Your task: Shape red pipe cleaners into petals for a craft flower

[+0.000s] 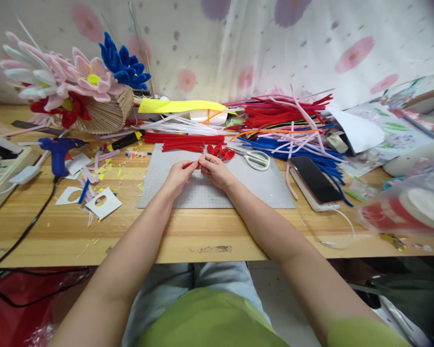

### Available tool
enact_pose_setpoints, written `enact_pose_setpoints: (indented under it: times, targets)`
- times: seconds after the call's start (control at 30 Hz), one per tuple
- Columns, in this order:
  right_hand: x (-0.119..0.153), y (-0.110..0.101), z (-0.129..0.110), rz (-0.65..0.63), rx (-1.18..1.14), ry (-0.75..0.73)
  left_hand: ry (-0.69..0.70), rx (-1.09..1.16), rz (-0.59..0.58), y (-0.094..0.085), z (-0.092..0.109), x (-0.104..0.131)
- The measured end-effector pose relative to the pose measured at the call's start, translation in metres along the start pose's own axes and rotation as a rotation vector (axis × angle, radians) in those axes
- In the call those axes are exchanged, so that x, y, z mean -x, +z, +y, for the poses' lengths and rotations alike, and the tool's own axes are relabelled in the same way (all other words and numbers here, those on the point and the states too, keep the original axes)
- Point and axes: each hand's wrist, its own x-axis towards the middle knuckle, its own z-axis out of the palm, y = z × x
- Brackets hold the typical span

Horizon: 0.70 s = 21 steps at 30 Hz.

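My left hand (183, 177) and my right hand (216, 171) meet over the grey cutting mat (217, 197). Both are closed, fingertips pinching a short red pipe cleaner (192, 165) between them; much of it is hidden by the fingers. Just beyond my right hand lie several bent red pipe cleaner pieces (222, 153), shaped like petals. White-handled scissors (257, 160) rest to their right on the mat. Along the mat's far edge lies a bundle of straight red pipe cleaners (184, 140).
A blue glue gun (60, 154) stands at left beside cut white cards (104, 203) and scraps. Pipe cleaner flowers (90, 79) fill the back left. Loose blue pipe cleaners (311, 156), a phone (316, 179) and a bagged cup (405, 207) are at right.
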Motion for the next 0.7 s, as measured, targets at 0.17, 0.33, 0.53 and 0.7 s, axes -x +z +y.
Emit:
enact_pose_setpoints:
  times: [0.17, 0.33, 0.53, 0.7]
  targets:
    - [-0.004, -0.005, -0.001, -0.035, -0.006, 0.004, 0.131, -0.118, 0.065, 0.003, -0.001, 0.001]
    - [-0.008, -0.008, -0.001, 0.046, 0.091, 0.041, 0.185, -0.070, 0.103, 0.007, -0.007, -0.001]
    - [-0.006, -0.011, 0.006, 0.119, 0.263, -0.130, 0.040, 0.064, -0.040, 0.006, -0.004, -0.002]
    - [-0.013, -0.020, 0.002, 0.356, 0.475, -0.290, 0.030, -0.011, -0.061, 0.000, -0.004, -0.005]
